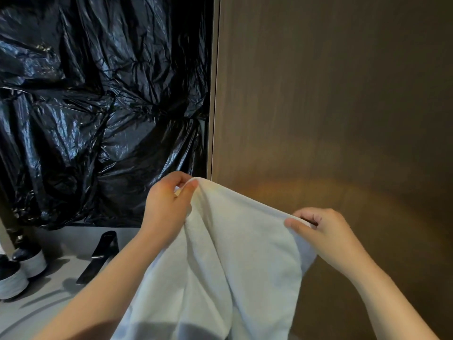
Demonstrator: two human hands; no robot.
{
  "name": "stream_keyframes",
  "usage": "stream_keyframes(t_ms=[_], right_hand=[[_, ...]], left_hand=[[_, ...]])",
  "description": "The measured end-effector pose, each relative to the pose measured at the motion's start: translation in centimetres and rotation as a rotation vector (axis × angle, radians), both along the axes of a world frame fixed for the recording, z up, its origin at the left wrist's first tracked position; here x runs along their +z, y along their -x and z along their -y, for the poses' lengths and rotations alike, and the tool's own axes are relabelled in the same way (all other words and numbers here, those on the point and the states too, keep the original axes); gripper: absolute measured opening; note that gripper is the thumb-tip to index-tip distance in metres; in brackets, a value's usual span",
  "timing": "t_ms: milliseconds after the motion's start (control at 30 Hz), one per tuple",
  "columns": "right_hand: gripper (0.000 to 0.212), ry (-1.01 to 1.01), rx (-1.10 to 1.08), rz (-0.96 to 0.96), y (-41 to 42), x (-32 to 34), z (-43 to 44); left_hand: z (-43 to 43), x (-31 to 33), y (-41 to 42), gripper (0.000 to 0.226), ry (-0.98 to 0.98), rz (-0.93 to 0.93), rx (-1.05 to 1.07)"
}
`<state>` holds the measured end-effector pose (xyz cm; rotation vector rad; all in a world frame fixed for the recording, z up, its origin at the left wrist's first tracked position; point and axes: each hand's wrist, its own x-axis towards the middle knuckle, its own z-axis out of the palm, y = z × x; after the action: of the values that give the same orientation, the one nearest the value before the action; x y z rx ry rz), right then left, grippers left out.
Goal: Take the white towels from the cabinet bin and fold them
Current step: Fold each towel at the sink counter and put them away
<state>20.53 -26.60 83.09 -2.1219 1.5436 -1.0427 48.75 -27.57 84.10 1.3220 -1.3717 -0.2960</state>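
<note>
A brown wood-grain panel (331, 106) fills the right half of the view; a crumpled black plastic sheet (98, 106) covers the left half, meeting the panel along a vertical edge; in front of both hangs the white towel (245, 261), held in the air off any surface, its top edge stretched between the two hands and its body falling in loose folds out of the bottom of the view; below the plastic lies a grey surface (61, 244). The left hand (169, 204) pinches the higher end of the top edge between thumb and curled fingers; the right hand (326, 231) pinches the lower end likewise, thumb in front. Near the grey surface's left edge stand two dark objects with pale bases (27, 263), perhaps shoes; a flat black item (103, 253) lies beside them, well apart from the towel. The cabinet bin is not in view.

The step in hand looks like spreading the towel before the first fold; the next move probably calls for finding the true corners, drawing the edge taut and level, then bringing the hands together so the halves meet evenly.
</note>
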Motion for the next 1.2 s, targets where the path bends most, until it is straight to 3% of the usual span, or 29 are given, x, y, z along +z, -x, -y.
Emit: stream_keyframes(t_ms=[133,267,333,433,567,633,700,833,900,1000,1067,1200], right_hand=[[0.01,0.068,0.024,0.174,-0.3,0.6,-0.6],[0.017,0.009,0.133,0.438,-1.4,1.4,-1.0],[0.019,-0.05,0.186,0.578,-2.6,1.4,-1.1],[0.025,-0.084,0.173,0.619,-4.1,1.4,-0.8],[0.019,-0.298,0.26,0.757,-4.9,1.5,-0.5],[0.029,-0.351,0.355,0.73,-4.9,1.4,-0.7],[0.034,-0.327,0.355,0.654,-4.9,1.4,-0.7],[0.004,0.075,0.115,0.146,-4.9,1.7,-0.3],[0.018,0.188,0.102,0.031,-4.7,1.5,0.0],[0.017,0.247,0.118,0.091,-4.8,1.8,-0.2],[0.019,0.19,0.262,0.234,-4.9,2.6,-0.8],[0.02,0.123,0.523,0.464,-6.2,4.1,-1.9]], left_hand=[[0.6,-0.6,0.5,0.014,-0.072,0.125,0.003],[1.4,-1.3,1.6,0.008,-0.136,0.141,-0.035],[1.5,-1.4,2.1,0.027,-0.18,0.111,-0.051],[0.8,-1.1,2.9,0.046,-0.292,-0.045,-0.038],[-0.1,-2.2,2.4,0.042,-0.47,-0.47,-0.181],[-0.9,-2.0,1.9,0.025,-0.494,-0.636,-0.285],[-1.4,-1.7,1.5,0.018,-0.52,-0.599,-0.29],[-1.7,-0.7,1.3,0.019,-0.527,-0.537,-0.321],[-1.9,-0.2,1.5,0.018,-0.535,-0.578,-0.377],[-2.4,0.4,1.9,0.02,-0.492,-0.701,-0.47],[-2.5,0.9,2.2,0.02,-0.42,-0.73,-0.468],[-2.8,2.4,2.7,0.017,-0.274,-0.581,-0.464]])
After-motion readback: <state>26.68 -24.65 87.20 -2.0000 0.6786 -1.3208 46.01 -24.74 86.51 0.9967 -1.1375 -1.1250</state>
